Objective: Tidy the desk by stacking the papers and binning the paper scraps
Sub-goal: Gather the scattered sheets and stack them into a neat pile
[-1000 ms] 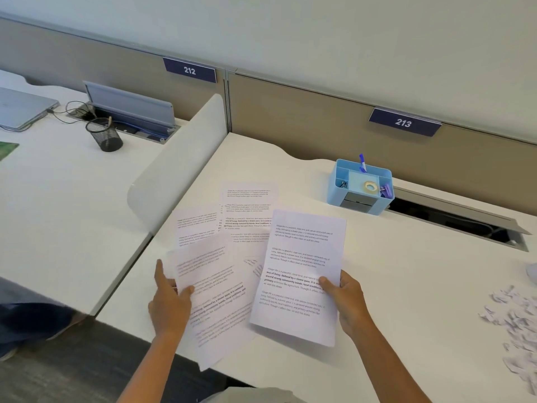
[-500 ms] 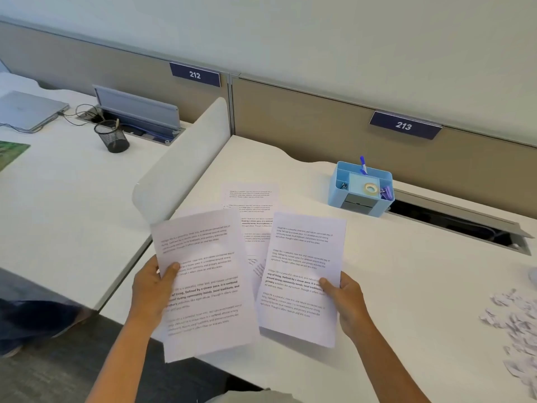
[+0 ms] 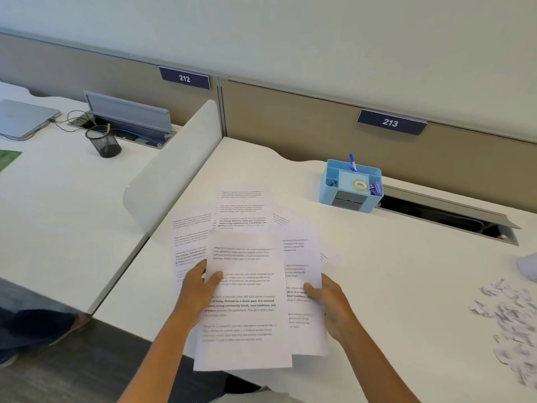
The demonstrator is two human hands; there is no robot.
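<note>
My left hand (image 3: 200,292) grips a printed sheet (image 3: 247,303) by its left edge, thumb on top. That sheet overlaps a second printed sheet (image 3: 305,274), which my right hand (image 3: 328,301) pinches at its right edge. Both sheets hover over the near part of the white desk (image 3: 392,271). More printed papers (image 3: 244,207) lie spread flat on the desk behind and to the left of the held ones. A pile of torn paper scraps (image 3: 514,324) lies at the desk's right side.
A light blue desk organiser (image 3: 350,186) with a pen and tape stands behind the papers. A cable slot (image 3: 447,216) runs along the back edge. A grey divider (image 3: 171,167) separates a neighbouring desk with a mesh pen cup (image 3: 104,142) and a laptop (image 3: 23,117).
My left hand lifted one sheet off the spread and has carried it rightwards, so it now overlaps the sheet in my right hand. The right hand has stayed nearly still.
</note>
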